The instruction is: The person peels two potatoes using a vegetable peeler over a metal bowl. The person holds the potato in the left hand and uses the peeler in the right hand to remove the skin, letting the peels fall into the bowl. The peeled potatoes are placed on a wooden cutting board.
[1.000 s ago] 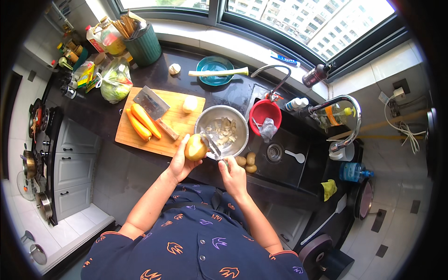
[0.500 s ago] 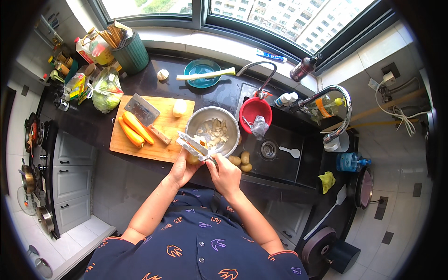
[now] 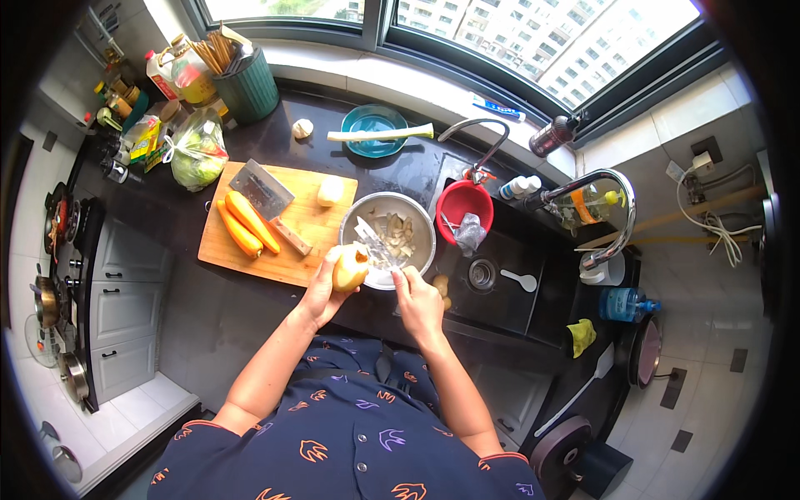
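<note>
My left hand (image 3: 319, 293) is wrapped round a partly peeled potato (image 3: 351, 272), whose top end shows pale flesh. In my right hand (image 3: 420, 307) is a peeler (image 3: 380, 245) with a long silvery blade, pointing up and left, apart from the potato. Both are held over the near side of a steel bowl (image 3: 429, 223). Peelings (image 3: 400, 232) lie in the bowl. On the wooden cutting board (image 3: 287, 179) to the left are carrots (image 3: 242, 225), a cleaver (image 3: 263, 190) and a pale peeled piece (image 3: 330, 191). Brown potatoes (image 3: 442, 289) sit beside my right hand, partly hidden by it.
A dark sink (image 3: 508, 250) on the right holds a red basin (image 3: 463, 208) and a white spoon (image 3: 520, 280). Behind the bowl, a leek-like stalk (image 3: 379, 134) rests across a teal plate (image 3: 375, 147), near a garlic bulb (image 3: 302, 128). Bagged greens (image 3: 198, 158) stand far left.
The peeler has come off the potato and moved right, its blade now over the bowl. My left hand has turned the potato more into view. The whole view has shifted slightly.
</note>
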The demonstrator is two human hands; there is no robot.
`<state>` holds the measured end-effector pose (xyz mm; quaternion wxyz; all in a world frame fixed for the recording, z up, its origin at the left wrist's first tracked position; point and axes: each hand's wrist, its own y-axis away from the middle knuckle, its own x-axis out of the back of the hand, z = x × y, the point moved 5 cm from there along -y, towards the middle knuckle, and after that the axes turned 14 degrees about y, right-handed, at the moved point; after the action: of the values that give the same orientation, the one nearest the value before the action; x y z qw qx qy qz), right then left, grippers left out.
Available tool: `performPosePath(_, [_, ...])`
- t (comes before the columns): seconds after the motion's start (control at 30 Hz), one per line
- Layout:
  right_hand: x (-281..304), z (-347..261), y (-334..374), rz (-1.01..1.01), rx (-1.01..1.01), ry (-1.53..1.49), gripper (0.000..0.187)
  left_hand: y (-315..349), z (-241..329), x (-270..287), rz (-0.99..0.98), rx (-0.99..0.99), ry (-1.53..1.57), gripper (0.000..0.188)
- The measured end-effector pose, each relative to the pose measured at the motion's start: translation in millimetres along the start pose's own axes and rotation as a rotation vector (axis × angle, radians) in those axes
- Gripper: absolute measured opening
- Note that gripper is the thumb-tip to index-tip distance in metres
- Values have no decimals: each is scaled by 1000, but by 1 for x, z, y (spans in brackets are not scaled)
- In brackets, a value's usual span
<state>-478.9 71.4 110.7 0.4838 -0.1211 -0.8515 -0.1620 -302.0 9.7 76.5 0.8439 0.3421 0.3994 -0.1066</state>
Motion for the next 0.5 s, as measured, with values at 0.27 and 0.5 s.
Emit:
performPosePath(0.27, [9, -40, 13, 304, 384, 91, 27, -5, -5, 1, -59, -30, -54, 51])
performPosePath(0.5, [4, 14, -9, 71, 16, 227, 34, -1, 7, 1, -37, -80, -73, 46])
